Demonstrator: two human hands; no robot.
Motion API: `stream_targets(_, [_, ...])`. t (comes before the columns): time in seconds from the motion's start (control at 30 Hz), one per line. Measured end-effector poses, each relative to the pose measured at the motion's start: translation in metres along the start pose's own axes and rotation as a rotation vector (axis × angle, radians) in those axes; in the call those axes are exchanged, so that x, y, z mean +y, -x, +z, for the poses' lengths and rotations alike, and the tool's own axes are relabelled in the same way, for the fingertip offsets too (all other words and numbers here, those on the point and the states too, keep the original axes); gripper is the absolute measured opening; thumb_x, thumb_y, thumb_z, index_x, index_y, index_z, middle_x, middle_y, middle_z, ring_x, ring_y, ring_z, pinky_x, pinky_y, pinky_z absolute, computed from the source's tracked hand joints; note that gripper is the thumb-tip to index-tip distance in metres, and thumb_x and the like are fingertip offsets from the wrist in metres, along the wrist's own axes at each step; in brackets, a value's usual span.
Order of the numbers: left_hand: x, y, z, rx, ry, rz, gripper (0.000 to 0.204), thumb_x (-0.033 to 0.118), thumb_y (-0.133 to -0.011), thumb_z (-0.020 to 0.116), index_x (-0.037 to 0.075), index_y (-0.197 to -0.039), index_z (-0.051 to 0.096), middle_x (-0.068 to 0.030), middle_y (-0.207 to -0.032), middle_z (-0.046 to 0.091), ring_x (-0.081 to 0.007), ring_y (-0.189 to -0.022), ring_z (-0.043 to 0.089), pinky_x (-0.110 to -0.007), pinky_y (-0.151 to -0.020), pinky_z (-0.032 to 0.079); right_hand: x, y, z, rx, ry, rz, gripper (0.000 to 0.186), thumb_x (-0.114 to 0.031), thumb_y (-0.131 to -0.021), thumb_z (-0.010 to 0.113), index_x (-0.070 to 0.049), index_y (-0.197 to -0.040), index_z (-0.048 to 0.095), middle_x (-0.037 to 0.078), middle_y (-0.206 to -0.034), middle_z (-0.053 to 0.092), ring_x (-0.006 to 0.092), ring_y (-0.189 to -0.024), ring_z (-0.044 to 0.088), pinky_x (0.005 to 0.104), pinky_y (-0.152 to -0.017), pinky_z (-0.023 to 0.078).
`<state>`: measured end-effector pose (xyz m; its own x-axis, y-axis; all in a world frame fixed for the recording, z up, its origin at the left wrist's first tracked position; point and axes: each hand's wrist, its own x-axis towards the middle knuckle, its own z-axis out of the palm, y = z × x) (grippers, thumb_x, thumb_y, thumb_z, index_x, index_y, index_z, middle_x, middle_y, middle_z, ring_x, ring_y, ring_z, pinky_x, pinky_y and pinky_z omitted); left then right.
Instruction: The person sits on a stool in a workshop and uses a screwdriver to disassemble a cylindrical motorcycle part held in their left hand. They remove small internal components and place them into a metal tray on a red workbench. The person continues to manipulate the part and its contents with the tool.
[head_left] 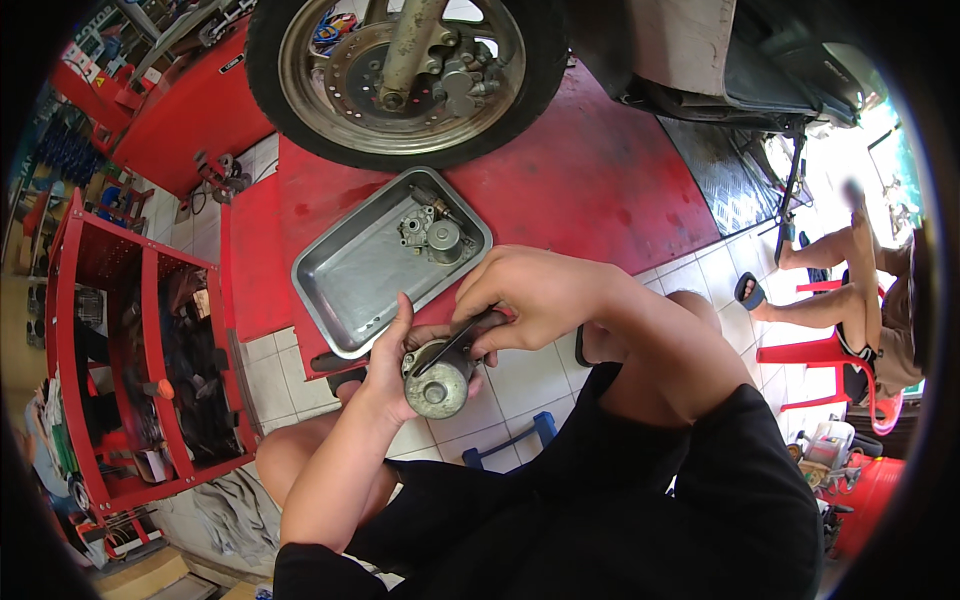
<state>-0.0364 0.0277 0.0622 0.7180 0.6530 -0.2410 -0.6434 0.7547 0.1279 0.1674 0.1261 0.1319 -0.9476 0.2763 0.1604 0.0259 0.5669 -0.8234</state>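
Observation:
My left hand is wrapped round a dull grey cylindrical metal part, its round end with a raised centre turned toward me. Over that part, my right hand pinches a slim dark piece that lies against its upper side; its kind I cannot make out. Just beyond both hands a silver metal tray rests on the red platform. Toward its far right corner lie a smaller metal cylinder and a cast metal part with fittings.
A motorcycle front wheel stands on the red platform beyond the tray. At left is a red open-shelved cart full of dark items. A person sits on a red chair at right. A small blue stool is below my hands.

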Motion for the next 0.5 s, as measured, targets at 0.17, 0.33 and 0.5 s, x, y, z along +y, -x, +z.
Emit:
stream_targets(0.17, [0.0016, -0.0012, -0.0033, 0.009, -0.052, 0.012, 0.103, 0.079, -0.089, 0.025, -0.015, -0.119, 0.055, -0.0336, -0.104, 0.058, -0.0379, -0.076, 0.063, -0.039, -0.066, 0.054, -0.0026, 0.0024, -0.0012, 0.008, 0.013, 0.011, 0.024, -0.007, -0.071, 0.077, 0.0, -0.093, 0.07, 0.013, -0.078, 0.066, 0.0302, -0.071, 0.063, 0.0375, -0.061, 0.048])
stream_targets(0.33, [-0.0002, -0.0033, 0.0024, 0.089, -0.055, 0.016, 0.104, 0.08, -0.088, 0.025, -0.014, -0.119, 0.055, -0.034, -0.103, 0.059, -0.0384, -0.075, 0.063, -0.04, -0.064, 0.054, -0.0048, 0.0036, -0.0007, 0.007, 0.056, 0.041, 0.027, -0.007, -0.07, 0.077, -0.001, -0.095, 0.069, 0.014, -0.081, 0.067, 0.0312, -0.073, 0.064, 0.0379, -0.062, 0.049])
stream_targets(0.5, [0.0017, -0.0019, 0.0014, 0.05, -0.035, 0.005, 0.102, 0.079, -0.089, 0.026, -0.014, -0.116, 0.057, -0.035, -0.102, 0.058, -0.0399, -0.074, 0.063, -0.041, -0.064, 0.054, -0.0052, 0.0037, -0.0002, 0.001, 0.009, 0.057, 0.028, -0.008, -0.069, 0.078, -0.002, -0.095, 0.07, 0.014, -0.083, 0.068, 0.0322, -0.074, 0.064, 0.0389, -0.064, 0.05])
